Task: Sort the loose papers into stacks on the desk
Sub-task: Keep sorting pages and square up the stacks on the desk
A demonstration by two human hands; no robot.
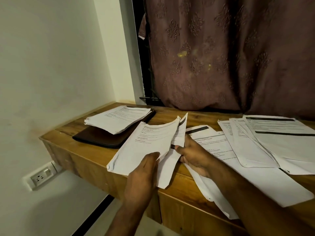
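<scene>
**Operator:** Wooden table (95, 155) against a pale wall, patterned curtain (230, 53) behind it. Confirm layout before proceeding.

**Supervisor:** One finished stack (117, 119) lies at centre left of the frame, resting on a dark folder (102, 139). Loose papers (272, 142) are fanned and overlapping at the right of the frame, some overhanging the near edge of the table. A held bundle (144, 145) sits at frame centre, between the two groups.

**Operator:** State of each grip?

**Supervisor:** Left hand (143, 174): fingers extended along the lower edge of the held bundle, supporting it; whether the thumb clamps underneath cannot be told. Right hand (192, 157): fingers curled, pinching a separated sheet (179, 133) that stands up just beside the bundle.

**Operator:** Step in hand?

**Supervisor:** Judged as parting one sheet from the bundle for sorting.

**Operator:** Recommended procedure?

**Supervisor:**
1. Keep the left hand flat under the bundle so its pages do not splay.
2. Pinch the sheet near one corner only; the bundle's top edge is already curled, so pull slowly to avoid dragging a second page.
3. Read the heading before committing to a pile.
4. Lay the sheet square to the stack edges.
5. Avoid brushing the overhanging papers at lower right; they could slide off.
</scene>
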